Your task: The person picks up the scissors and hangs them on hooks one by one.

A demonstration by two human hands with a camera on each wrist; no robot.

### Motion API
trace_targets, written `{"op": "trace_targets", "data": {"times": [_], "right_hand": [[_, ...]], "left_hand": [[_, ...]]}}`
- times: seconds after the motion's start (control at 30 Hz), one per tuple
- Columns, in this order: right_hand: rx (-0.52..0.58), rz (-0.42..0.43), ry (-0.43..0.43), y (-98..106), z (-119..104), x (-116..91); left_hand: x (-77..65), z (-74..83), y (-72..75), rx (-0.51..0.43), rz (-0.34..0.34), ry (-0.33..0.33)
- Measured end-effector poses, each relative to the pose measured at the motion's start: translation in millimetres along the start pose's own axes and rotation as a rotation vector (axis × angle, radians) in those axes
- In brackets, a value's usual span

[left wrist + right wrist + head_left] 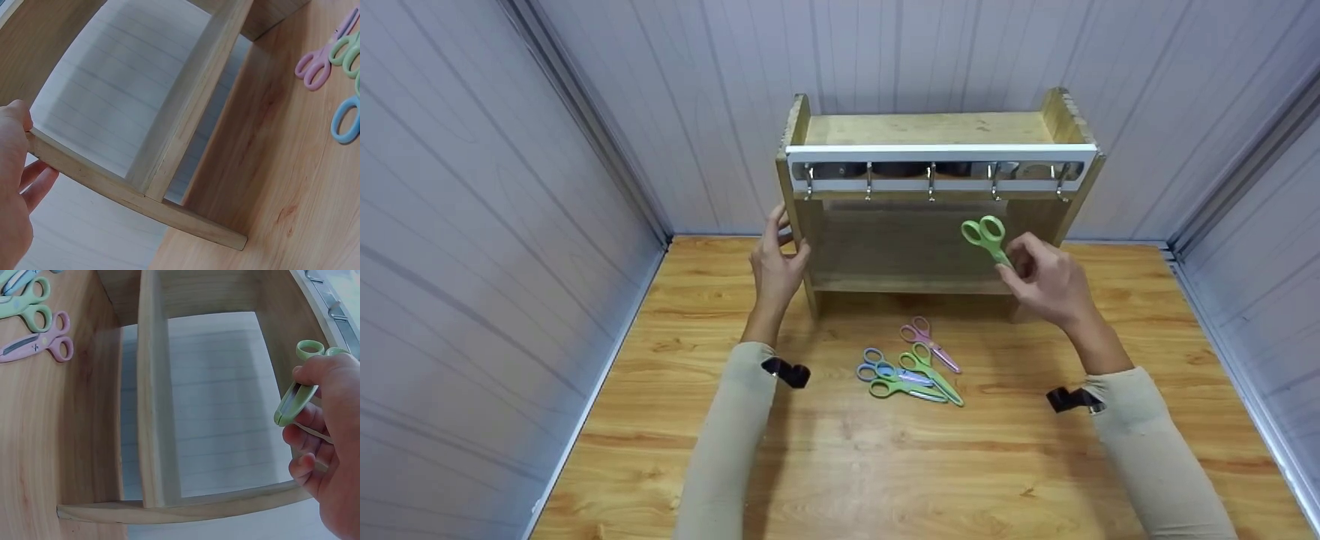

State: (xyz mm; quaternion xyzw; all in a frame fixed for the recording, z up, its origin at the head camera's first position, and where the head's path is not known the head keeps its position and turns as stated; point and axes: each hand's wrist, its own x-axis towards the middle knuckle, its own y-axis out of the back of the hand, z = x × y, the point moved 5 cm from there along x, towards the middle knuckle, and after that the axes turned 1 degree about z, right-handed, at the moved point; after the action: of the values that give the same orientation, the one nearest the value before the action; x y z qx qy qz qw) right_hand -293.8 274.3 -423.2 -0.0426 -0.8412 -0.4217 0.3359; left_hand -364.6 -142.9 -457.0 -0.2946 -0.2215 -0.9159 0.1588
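My left hand [780, 262] grips the left side panel of a wooden shelf unit [907, 285], thumb on the inner side and fingers around the outside. In my right hand [1046, 277], a pair of green scissors [988, 234] is pinched between thumb and fingers, handle loops up and blades pointing down toward the palm. These scissors hang in front of the shelf's right half, below a white rail [941, 153] with several metal hooks [931, 184]. The right wrist view shows their green-covered blade tip [286, 415] near the curled fingers.
On the wooden tabletop [840, 465] before the shelf lie pink scissors [936, 349], blue scissors [916, 377] and two green pairs [941, 382], partly overlapping. Ribbed pale walls [720, 112] enclose the back and both sides. The shelf has a top board [930, 129] and a lower board.
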Motion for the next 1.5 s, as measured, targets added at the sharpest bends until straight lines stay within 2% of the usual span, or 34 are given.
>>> {"op": "trace_targets", "data": {"times": [0.37,0.53,0.9,1.17,1.5], "right_hand": [[0.062,0.03,0.005,14,4,4],[0.087,0.048,-0.008,21,6,5],[0.108,0.113,-0.022,32,12,5],[0.126,0.159,-0.017,42,14,4],[0.159,0.187,-0.025,51,15,1]], "left_hand": [[1.2,0.4,-0.8,0.004,-0.008,-0.005],[1.9,0.8,-1.0,0.031,0.0,-0.02],[2.3,3.0,0.7,0.01,0.03,-0.005],[3.4,3.5,0.4,-0.004,0.012,-0.023],[2.2,2.1,1.1,0.008,0.004,-0.006]]}}
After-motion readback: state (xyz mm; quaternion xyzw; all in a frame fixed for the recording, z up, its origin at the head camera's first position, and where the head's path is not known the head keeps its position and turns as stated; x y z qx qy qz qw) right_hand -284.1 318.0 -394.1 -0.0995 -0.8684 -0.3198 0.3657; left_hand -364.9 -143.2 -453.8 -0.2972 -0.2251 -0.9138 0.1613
